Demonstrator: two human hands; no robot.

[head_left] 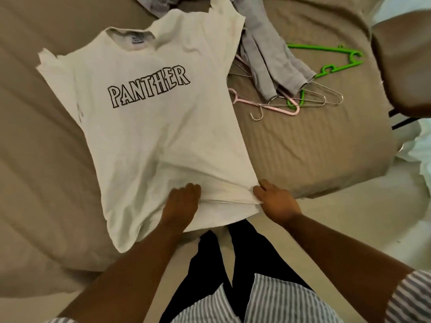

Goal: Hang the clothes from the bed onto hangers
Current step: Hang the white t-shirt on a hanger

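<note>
A white T-shirt (149, 127) printed with "PANTHER" lies face up on the tan bed (314, 148), its hem hanging over the near edge. My left hand (182, 203) rests flat on the hem, fingers tucked into a fold of the cloth. My right hand (275, 201) pinches the hem's right corner. To the right of the shirt lies a heap of hangers: a pink one (265, 106), a green one (335, 57) and several wire ones (321, 94). A grey garment (268, 59) is draped across them.
More grey clothing (163, 1) is bunched at the far edge of the bed. A brown chair (405, 66) stands at the right beyond the bed corner. My dark trousers and striped shirt fill the bottom of the view.
</note>
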